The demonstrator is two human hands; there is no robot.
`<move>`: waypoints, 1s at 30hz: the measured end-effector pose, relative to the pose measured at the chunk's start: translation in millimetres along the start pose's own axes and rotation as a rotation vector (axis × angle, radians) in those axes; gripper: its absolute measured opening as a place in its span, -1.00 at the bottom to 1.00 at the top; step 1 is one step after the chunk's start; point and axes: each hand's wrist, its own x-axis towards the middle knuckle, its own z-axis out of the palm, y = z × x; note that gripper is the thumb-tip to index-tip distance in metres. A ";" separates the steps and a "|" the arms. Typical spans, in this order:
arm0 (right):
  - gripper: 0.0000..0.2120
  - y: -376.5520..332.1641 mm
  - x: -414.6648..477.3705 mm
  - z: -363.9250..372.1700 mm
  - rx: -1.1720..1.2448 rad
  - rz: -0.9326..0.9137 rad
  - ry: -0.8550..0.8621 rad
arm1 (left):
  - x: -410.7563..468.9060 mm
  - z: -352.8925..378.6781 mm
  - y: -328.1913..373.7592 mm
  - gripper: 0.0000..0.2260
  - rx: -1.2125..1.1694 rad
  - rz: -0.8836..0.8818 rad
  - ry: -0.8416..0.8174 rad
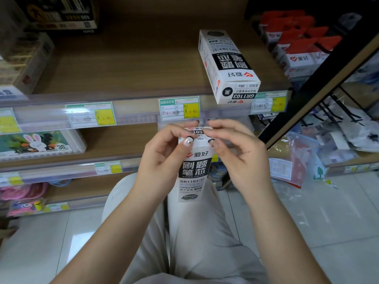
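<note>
- We hold a black-and-white refill box [193, 169] upright in front of the shelves, above the lap and just below the front edge of the upper shelf [123, 64].
- The left hand [162, 160] grasps the box from its left side. The fingers curl round the body and the thumb presses on the front near the top.
- The right hand [238, 154] pinches the top end of the box between thumb and fingertips. We cannot tell whether the flap there is open.
- A second box [227, 66] with the same print lies on the upper shelf, its lettering upside down to us and its near end jutting past the shelf edge, well apart from the hands.
- A price label [179, 108] sits on the shelf rail directly above the hands.
- A rabbit box [39, 143] rests on the lower shelf at left.
- Red-topped boxes [297, 50] stand at upper right.
- Pale trousers [194, 242] and a tiled floor [328, 222] fill the foreground.
</note>
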 end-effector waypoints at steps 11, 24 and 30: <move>-0.77 6.2 -11.9 8.8 -0.383 -0.297 0.124 | -1.8 3.5 -7.3 -0.89 0.255 0.095 0.022; -0.75 13.1 -14.8 14.5 -0.324 -0.224 0.238 | 4.2 18.6 -15.7 -0.87 0.346 0.135 0.006; -0.72 14.6 -18.2 12.4 -0.346 -0.260 0.231 | 4.2 11.1 -22.7 -0.86 0.573 0.347 0.022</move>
